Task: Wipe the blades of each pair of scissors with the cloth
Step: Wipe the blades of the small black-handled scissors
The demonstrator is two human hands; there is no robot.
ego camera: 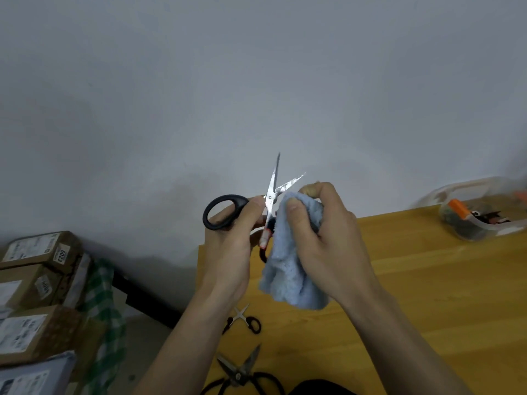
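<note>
My left hand (231, 243) grips the black handles of a pair of scissors (271, 195), held up above the wooden table (413, 295) with the blades spread apart and pointing up. My right hand (319, 235) holds a light blue cloth (288, 275) bunched against the base of the right blade; the cloth hangs down below my fingers. On the table below lie a small pair of scissors (242, 319) with black handles and a larger black-handled pair (242, 372), both with blades apart.
A clear plastic tub (482, 218) with an orange item and other small things stands at the table's far right. Stacked cardboard boxes (37, 280) and a green checked fabric (102, 309) sit on the left, off the table. A grey wall fills the background.
</note>
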